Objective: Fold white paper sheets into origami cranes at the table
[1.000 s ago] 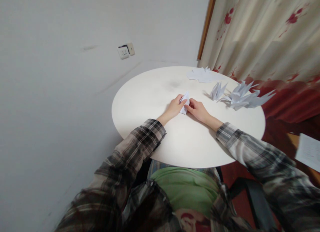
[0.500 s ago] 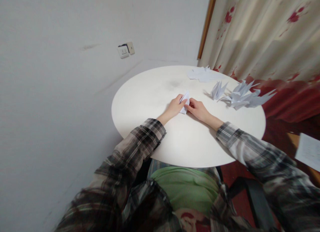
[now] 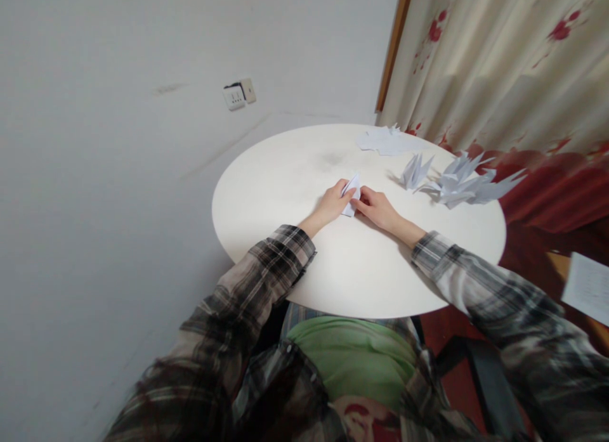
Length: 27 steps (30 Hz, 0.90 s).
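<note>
A small piece of folded white paper (image 3: pixel 351 189), narrowing to a point at its far end, is held between my hands over the middle of the round table. My left hand (image 3: pixel 332 201) grips its left side, thumb on top. From the right, my right hand (image 3: pixel 377 207) pinches the paper's edge between thumb and fingers. The fingers partly cover the paper, so its exact folds are hidden.
On the right of the white table (image 3: pixel 266 195) stand several folded paper cranes (image 3: pixel 457 183). White paper sheets (image 3: pixel 383 141) lie at the far edge. A wall with a socket (image 3: pixel 235 97) borders the left, a curtain (image 3: pixel 495 68) the right. A chair armrest (image 3: pixel 485 378) is at lower right.
</note>
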Each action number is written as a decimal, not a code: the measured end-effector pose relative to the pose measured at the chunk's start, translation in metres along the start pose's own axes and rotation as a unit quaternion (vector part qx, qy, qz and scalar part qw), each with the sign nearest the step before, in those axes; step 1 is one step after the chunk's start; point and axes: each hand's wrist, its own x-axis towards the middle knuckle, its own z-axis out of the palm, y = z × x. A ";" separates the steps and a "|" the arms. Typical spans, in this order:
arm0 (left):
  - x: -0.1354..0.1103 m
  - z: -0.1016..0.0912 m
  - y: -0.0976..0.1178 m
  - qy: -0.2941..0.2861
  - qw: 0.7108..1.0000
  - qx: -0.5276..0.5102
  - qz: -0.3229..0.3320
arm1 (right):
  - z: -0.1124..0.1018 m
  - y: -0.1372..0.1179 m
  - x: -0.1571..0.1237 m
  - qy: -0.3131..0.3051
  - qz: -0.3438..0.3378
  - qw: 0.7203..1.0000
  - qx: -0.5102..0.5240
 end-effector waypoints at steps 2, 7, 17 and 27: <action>0.000 0.000 -0.001 0.001 1.000 -0.001 0.002 | 0.000 0.000 0.000 -0.003 -0.001 1.000 -0.003; 0.001 0.001 -0.002 -0.004 1.000 0.003 0.000 | 0.000 0.000 0.001 -0.009 0.006 1.000 -0.009; 0.000 -0.001 0.000 -0.007 1.000 0.009 0.000 | -0.003 -0.001 0.001 -0.021 0.006 1.000 0.000; 0.000 -0.001 0.001 -0.009 1.000 0.007 0.000 | -0.003 0.001 0.001 -0.024 -0.005 1.000 0.001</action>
